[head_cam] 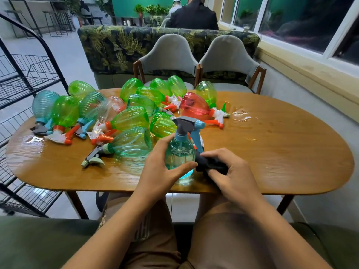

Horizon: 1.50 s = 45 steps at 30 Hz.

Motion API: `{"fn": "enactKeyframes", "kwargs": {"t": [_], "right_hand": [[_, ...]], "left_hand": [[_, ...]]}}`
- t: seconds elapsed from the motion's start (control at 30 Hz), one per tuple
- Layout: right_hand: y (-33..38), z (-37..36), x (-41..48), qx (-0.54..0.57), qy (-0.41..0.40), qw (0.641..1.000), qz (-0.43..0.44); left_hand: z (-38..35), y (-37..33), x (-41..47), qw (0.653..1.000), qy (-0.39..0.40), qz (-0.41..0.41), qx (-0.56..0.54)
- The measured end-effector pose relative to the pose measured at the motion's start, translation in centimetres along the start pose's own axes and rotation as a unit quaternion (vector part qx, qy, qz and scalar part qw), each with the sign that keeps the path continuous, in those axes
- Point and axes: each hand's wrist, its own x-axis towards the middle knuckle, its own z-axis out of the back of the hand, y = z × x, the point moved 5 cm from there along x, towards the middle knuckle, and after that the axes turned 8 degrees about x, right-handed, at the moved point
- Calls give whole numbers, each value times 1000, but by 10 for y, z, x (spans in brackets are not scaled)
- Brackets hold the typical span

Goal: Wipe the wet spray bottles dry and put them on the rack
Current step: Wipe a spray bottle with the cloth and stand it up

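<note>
- As the person sits on a green seat (48, 243), both forearms reach forward over the near edge of the wooden surface (281, 162).
- Left hand (165, 171): curled round the body of the blue spray bottle (179, 155), thumb across the front, fingers going behind it.
- Right hand (233, 175): fingers bent, pinching a dark cloth (210, 164). The cloth is pressed against the bottle's right side, just below the trigger.
- Blue spray bottle: upright between the two hands, close to the near edge of the surface. It has a grey head and a blue trigger pointing right, and its base is down at the surface.
- Just beyond the left hand, a green bottle (134, 142) lies on its side, its grey head pointing left.
- Mid-surface: a heap of spray bottles (132, 117), all on their sides and many touching. Most are green; blue ones (44, 105) lie at the left end, a clear one (114, 106) is in the middle, and a red one (194, 105) is towards the right.
- Wet patches (240, 113) shine on the surface to the right of the heap.
- Left of the surface: a black wire rack (35, 74), with no bottles on the shelves in view.
- Far side: two grey chairs (169, 53), then a leaf-print sofa back (116, 45).
</note>
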Motion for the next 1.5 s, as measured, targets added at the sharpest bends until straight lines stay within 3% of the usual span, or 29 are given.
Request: {"fn": "enactKeyframes", "kwargs": {"t": [0.13, 0.33, 0.83, 1.1, 1.3, 1.5], "right_hand": [[-6, -3, -1, -78, 59, 995, -7], [5, 3, 15, -99, 98, 990, -23], [38, 14, 31, 120, -48, 991, 33], [16, 2, 3, 7, -52, 997, 52], [-7, -3, -4, -87, 36, 996, 7], [-7, -3, 4, -110, 80, 991, -17]], "left_hand": [[0, 2, 1, 999, -14, -6, 28], [1, 3, -1, 1000, -16, 7, 23], [-1, 5, -4, 999, 8, 28, -21], [-1, 4, -2, 1000, 17, 9, -5], [-1, 5, 2, 1000, 4, 1, 27], [-2, 7, 0, 999, 1, 7, 37]]}}
